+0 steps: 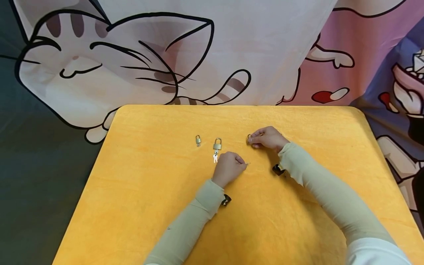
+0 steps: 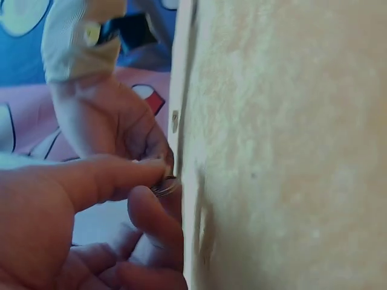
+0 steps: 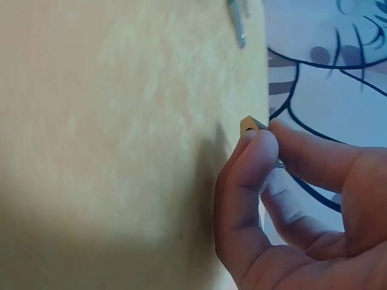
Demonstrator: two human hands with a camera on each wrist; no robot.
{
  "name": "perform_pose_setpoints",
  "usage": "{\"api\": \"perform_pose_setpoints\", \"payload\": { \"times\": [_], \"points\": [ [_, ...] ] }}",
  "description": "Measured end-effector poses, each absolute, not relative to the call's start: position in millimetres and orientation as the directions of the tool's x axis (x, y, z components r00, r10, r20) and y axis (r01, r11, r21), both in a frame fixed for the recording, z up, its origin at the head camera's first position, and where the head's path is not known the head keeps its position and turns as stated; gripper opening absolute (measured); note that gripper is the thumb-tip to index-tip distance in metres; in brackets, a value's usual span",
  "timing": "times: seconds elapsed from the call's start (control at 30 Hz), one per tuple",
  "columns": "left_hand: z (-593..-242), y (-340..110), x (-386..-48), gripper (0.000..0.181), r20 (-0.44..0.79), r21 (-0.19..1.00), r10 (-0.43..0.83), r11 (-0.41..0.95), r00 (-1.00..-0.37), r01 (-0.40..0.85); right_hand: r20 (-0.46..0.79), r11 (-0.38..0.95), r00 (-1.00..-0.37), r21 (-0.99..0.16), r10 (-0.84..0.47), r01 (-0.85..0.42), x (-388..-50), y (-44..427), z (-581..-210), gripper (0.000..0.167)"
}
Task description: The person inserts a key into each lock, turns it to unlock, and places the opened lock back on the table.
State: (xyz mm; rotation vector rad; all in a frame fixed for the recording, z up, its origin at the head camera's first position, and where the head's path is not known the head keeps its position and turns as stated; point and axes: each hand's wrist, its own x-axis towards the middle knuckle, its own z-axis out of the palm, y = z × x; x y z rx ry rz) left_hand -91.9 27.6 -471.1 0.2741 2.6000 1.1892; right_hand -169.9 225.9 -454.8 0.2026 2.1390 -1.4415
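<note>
My right hand [image 1: 269,139] pinches a brass padlock [image 3: 249,125] between thumb and fingertips; its shackle shows beside the fingers in the head view. Nearer and to the left, my left hand [image 1: 229,167] pinches a small, thin metal thing [image 2: 165,186], which the fingers partly hide; what it is I cannot tell. Just beyond the left hand lies a padlock [image 1: 217,146] with keys [image 1: 215,158] at its lower end. A smaller padlock [image 1: 198,140] lies further left on the yellow table [image 1: 139,176].
A cloth with a cartoon cat [image 1: 99,66] hangs behind the table's far edge. Pink and blue printed cloth [image 1: 344,77] is at the right. Dark bands with small devices [image 1: 226,200] sit at both wrists.
</note>
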Motion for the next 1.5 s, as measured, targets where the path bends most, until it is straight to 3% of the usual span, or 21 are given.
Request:
{"api": "perform_pose_setpoints", "payload": {
  "times": [0.3, 0.63, 1.5],
  "points": [
    [-466.6, 10.9, -106.3, 0.017, -0.165, 0.922, 0.179, 0.377, -0.970, -0.088, -0.523, 0.215, -0.820, -0.850, -0.234, 0.481, -156.5, 224.2, -450.9, 0.036],
    [-460.5, 6.8, -107.7, 0.018, -0.110, 0.954, 0.152, 0.292, -0.982, -0.062, -0.555, -0.121, -0.772, -0.782, -0.309, 0.611, -148.1, 219.3, -449.2, 0.015],
    [-462.3, 12.9, -105.0, 0.012, -0.112, 0.952, 0.087, 0.294, -0.990, -0.082, -0.523, -0.125, -0.782, -0.799, -0.338, 0.588, -137.2, 212.9, -448.3, 0.015]
  ]
}}
